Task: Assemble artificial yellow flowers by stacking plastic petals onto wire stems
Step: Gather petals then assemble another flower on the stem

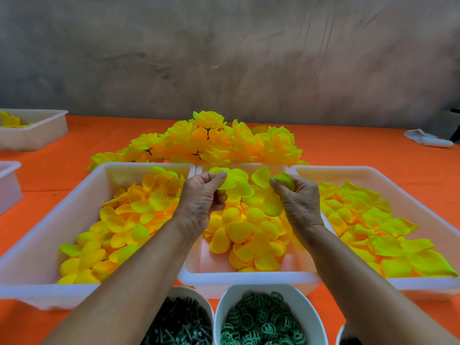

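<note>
A cluster of yellow petals (230, 181) is held up over the far end of the middle tray (249, 278), pinched between the thumb and curled fingers of the left hand (201, 197). Just beside it, the right hand (297, 199) pinches a single yellow-green petal (285, 180) between thumb and forefinger, with its other fingers curled in; the two hands are near each other but apart, with loose petals showing in the gap between them. No wire stem can be made out in either grip. Below the hands the middle tray holds a heap of rounded yellow petals, with bare floor at its near left corner. The left tray (29, 247) touches it on one side and carries larger rounded petals piled toward its far right, leaving its near left part bare. The right tray (423, 192) stands against the other side, filled with squarer, flatter petals along its near half. Behind the three trays, touching their far rims, lies a mound of finished yellow flowers (211, 143) on the orange table (361, 150), which has open cloth to the right of the mound and beyond. At the near edge, between the forearms, sit a bowl of dark green stem pieces (181, 322) and a bowl of green ring-shaped parts (261, 322), touching each other. Two more white trays (37, 130) stand at the far left edge, and a white cloth bundle (428, 139) lies at the far right.
</note>
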